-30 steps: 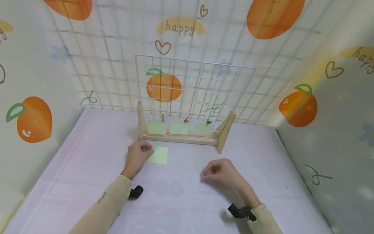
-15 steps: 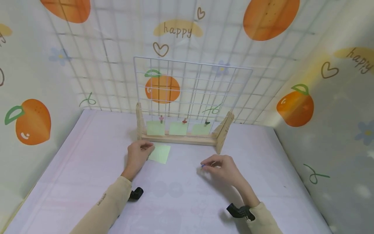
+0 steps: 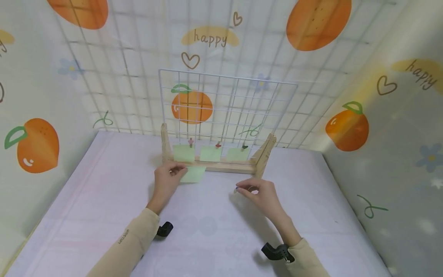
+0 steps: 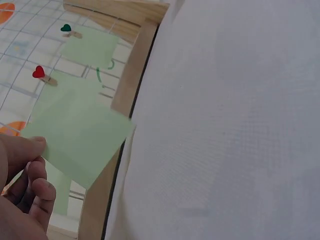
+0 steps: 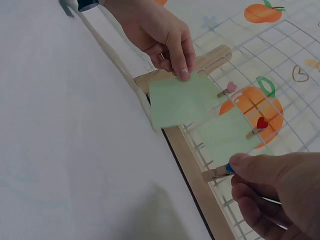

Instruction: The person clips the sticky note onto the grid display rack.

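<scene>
My left hand (image 3: 167,181) pinches a pale green sticky note (image 4: 82,142) by one edge, thumb on its face. The note hangs just in front of the wooden base of a wire grid stand (image 3: 225,167). In my right hand (image 3: 262,194), thumb and fingertips pinch a small wooden clothespin (image 5: 215,174) with a blue top, its free end pointing away from the fingers. Three green notes hang in a row low on the grid. A pink-topped clothespin (image 3: 190,142) holds the left note, a red heart one (image 3: 218,145) the middle, a dark green heart one (image 3: 245,147) the right.
The wooden end supports (image 3: 265,154) of the stand rise at either side. Behind it is a patterned cloth wall (image 3: 138,88) with oranges and more wire grid. A white cloth (image 3: 207,246) covers the table. Each wrist wears a black camera (image 3: 277,252).
My left hand has raised the green note from the table and brought it toward the stand. My right hand has moved forward and slightly left with the clothespin.
</scene>
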Available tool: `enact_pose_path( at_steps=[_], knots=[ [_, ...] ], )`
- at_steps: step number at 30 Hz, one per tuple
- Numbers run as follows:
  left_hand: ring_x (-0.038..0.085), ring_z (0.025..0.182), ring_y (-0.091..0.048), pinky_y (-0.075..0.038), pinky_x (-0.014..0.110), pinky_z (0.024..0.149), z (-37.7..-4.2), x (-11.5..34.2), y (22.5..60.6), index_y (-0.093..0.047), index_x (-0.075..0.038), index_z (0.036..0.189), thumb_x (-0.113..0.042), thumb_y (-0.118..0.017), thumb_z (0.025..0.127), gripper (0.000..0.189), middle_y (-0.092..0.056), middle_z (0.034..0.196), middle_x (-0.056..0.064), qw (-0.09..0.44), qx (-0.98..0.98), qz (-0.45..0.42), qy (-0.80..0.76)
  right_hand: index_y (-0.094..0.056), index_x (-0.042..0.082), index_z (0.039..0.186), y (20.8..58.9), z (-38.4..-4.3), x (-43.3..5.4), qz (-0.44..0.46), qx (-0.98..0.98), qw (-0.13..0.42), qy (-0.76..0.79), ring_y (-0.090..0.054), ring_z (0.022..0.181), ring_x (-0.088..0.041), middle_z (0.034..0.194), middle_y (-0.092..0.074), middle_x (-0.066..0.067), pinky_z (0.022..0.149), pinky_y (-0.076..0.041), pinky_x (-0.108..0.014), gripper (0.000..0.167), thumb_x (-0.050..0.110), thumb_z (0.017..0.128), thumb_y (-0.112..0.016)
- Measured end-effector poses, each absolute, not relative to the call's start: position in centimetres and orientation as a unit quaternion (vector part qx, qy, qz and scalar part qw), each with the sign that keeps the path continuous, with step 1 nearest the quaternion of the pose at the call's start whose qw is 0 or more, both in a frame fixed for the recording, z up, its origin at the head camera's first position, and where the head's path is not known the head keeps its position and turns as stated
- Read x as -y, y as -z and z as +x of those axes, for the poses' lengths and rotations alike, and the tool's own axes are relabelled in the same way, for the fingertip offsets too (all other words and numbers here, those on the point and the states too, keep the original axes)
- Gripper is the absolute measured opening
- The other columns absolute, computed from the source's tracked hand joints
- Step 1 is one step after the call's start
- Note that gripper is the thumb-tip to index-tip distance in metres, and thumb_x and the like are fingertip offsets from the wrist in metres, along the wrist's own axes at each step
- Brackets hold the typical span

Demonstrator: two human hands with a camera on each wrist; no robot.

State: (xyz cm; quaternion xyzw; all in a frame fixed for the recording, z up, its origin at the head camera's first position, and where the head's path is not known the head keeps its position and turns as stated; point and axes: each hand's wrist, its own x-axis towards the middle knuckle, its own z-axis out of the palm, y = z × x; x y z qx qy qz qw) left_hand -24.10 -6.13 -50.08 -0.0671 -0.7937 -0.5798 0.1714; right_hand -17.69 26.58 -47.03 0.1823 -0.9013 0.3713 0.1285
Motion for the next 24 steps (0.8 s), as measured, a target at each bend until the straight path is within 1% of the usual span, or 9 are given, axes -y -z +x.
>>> enact_pose_path(
  at_steps=[2, 5, 8, 13, 19, 24],
  knots=[
    [0.019, 0.080, -0.063, -0.049, 0.021, 0.069, -24.0, 6.0, 49.7, -0.082, -0.007, 0.095, -0.007, -0.084, 0.089, 0.006, -0.072, 0.088, 0.007, 0.174, 0.792, -0.074, 0.581, -0.083, 0.014, 0.104, 46.7, -17.8, -26.1, 0.182, 0.901, 0.136, -0.369, -0.074, 0.086, -0.010, 0.098, -0.081, 0.006, 0.075, -0.063, -0.034, 0.014, 0.013, 0.090, -0.085],
    [0.019, 0.078, -0.062, -0.048, 0.021, 0.068, -23.8, 5.7, 49.2, -0.082, -0.007, 0.094, -0.007, -0.084, 0.089, 0.006, -0.072, 0.085, 0.007, 0.176, 0.790, -0.076, 0.583, -0.082, 0.015, 0.105, 46.3, -17.8, -25.7, 0.183, 0.903, 0.142, -0.362, -0.075, 0.087, -0.011, 0.097, -0.080, 0.005, 0.076, -0.063, -0.034, 0.015, 0.013, 0.090, -0.085],
    [0.018, 0.077, -0.062, -0.048, 0.020, 0.067, -23.8, 5.4, 48.8, -0.082, -0.006, 0.093, -0.008, -0.085, 0.088, 0.006, -0.072, 0.085, 0.007, 0.181, 0.788, -0.073, 0.584, -0.082, 0.014, 0.105, 45.9, -17.9, -25.2, 0.188, 0.905, 0.143, -0.354, -0.075, 0.087, -0.012, 0.097, -0.081, 0.005, 0.076, -0.063, -0.033, 0.015, 0.013, 0.090, -0.084],
    [0.018, 0.077, -0.062, -0.049, 0.020, 0.067, -23.9, 5.0, 48.0, -0.081, -0.006, 0.092, -0.008, -0.085, 0.089, 0.005, -0.072, 0.086, 0.007, 0.192, 0.783, -0.082, 0.586, -0.082, 0.012, 0.105, 45.3, -18.4, -24.7, 0.208, 0.901, 0.152, -0.349, -0.075, 0.088, -0.012, 0.097, -0.081, 0.004, 0.076, -0.063, -0.036, 0.015, 0.012, 0.090, -0.084],
    [0.018, 0.078, -0.063, -0.050, 0.021, 0.068, -24.2, 4.4, 46.8, -0.081, -0.006, 0.094, -0.008, -0.083, 0.090, 0.005, -0.073, 0.086, 0.006, 0.203, 0.774, -0.089, 0.593, -0.081, 0.013, 0.106, 44.4, -18.9, -24.1, 0.215, 0.899, 0.175, -0.339, -0.074, 0.088, -0.011, 0.097, -0.079, 0.005, 0.077, -0.063, -0.032, 0.016, 0.011, 0.091, -0.083],
    [0.018, 0.079, -0.063, -0.048, 0.020, 0.068, -24.6, 4.0, 46.0, -0.081, -0.004, 0.095, -0.008, -0.082, 0.090, 0.006, -0.073, 0.088, 0.007, 0.222, 0.761, -0.096, 0.602, -0.081, 0.013, 0.108, 43.8, -18.9, -23.9, 0.207, 0.897, 0.177, -0.347, -0.073, 0.091, -0.012, 0.099, -0.079, 0.004, 0.078, -0.063, -0.033, 0.016, 0.012, 0.093, -0.081]
  ],
)
